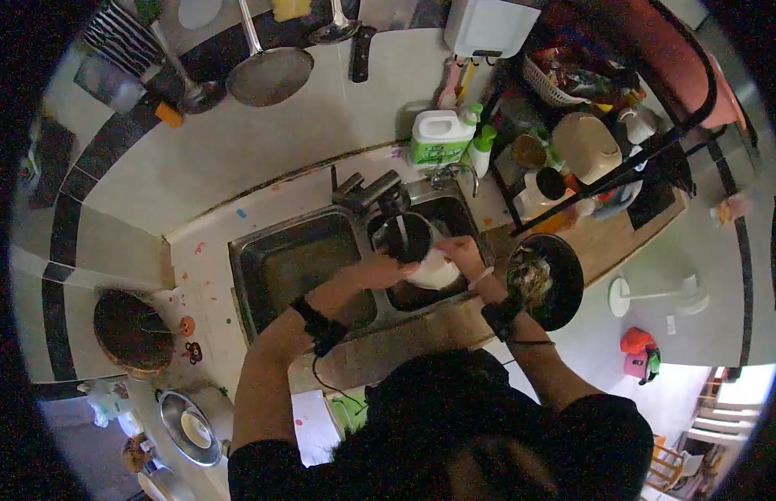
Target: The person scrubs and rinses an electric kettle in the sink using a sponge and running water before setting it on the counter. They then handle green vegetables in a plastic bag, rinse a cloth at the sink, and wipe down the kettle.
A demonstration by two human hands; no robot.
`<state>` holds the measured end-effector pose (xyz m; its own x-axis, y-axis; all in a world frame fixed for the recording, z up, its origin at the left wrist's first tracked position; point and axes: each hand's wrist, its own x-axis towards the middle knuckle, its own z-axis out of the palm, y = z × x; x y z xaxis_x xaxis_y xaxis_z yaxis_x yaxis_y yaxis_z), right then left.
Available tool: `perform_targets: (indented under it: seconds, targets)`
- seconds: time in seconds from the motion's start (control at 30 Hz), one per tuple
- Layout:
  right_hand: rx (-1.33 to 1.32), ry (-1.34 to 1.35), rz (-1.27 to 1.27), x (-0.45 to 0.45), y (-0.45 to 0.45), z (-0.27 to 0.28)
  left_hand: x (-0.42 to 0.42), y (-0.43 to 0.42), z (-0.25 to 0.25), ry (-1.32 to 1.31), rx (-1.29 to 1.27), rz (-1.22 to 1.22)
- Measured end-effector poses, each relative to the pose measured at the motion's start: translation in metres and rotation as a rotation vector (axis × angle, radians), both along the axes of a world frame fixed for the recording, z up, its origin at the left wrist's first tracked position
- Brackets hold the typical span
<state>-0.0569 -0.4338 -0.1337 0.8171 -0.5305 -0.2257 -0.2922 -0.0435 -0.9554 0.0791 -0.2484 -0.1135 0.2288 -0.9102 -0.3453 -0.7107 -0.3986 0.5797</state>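
Observation:
Both hands work over the right sink basin (467,219), under the faucet (375,190). My left hand (388,271) closes on the near left edge of a rounded white bowl (436,273). My right hand (463,253) grips the bowl's right side, fingers bent at its rim. Against the bowl, below the spout, is a dark round shape (411,242); I cannot tell whether it is the bowl's inside or a separate vessel. A pale streak, seemingly running water, falls onto it. My fingertips are partly hidden.
Left of the hands lies the other sink basin (296,263). A black pan (563,280) with food stands at right, close to my right wrist. Behind the sink are a white-and-green jug (440,138) and a black rack (601,175). A ladle and a skimmer (271,77) hang above.

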Motion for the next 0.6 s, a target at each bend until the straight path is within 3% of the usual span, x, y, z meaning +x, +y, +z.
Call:
perform_targets:
  seconds: [0.13,0.2,0.27,0.3,0.33,0.37,0.4,0.43,0.47,0.5,0.57,0.6]
  targets:
    - [0.046,0.042,0.047,-0.002,-0.001,0.011,0.03,0.005,-0.056,-0.395,-0.428,0.179]
    - [0.117,0.039,0.02,-0.005,-0.011,0.005,0.045,0.002,-0.085,-0.481,-0.516,0.339]
    - [-0.237,-0.051,0.13,-0.01,-0.03,-0.028,0.06,0.002,-0.106,-0.48,-0.539,0.395]
    - [-0.24,-0.047,0.131,-0.008,-0.03,-0.02,0.071,0.004,-0.109,-0.131,-0.418,0.37]
    - [-0.713,-0.199,0.193,-0.005,-0.032,-0.011,0.076,0.004,-0.113,0.216,-0.287,0.335]
    - [-1.183,-0.352,0.254,-0.002,-0.031,-0.005,0.069,0.003,-0.094,0.223,-0.285,0.337]
    - [-1.182,-0.35,0.257,0.0,-0.037,-0.016,0.056,0.0,-0.051,0.396,-0.15,0.314]
    - [-0.92,-0.192,0.242,0.003,-0.048,-0.038,0.048,-0.002,-0.019,0.565,-0.017,0.289]
    - [-0.656,-0.038,0.224,0.008,-0.057,-0.048,0.044,0.001,-0.006,0.565,-0.021,0.29]
    - [-0.657,-0.037,0.226,0.012,-0.057,-0.032,0.037,0.006,0.001,0.697,-0.077,0.415]
    - [-1.11,-0.193,0.513,0.025,-0.063,0.002,0.021,0.011,-0.007,0.827,-0.138,0.542]
    - [-1.111,-0.194,0.513,0.035,-0.066,0.001,0.013,0.01,-0.027,0.954,-0.208,0.678]
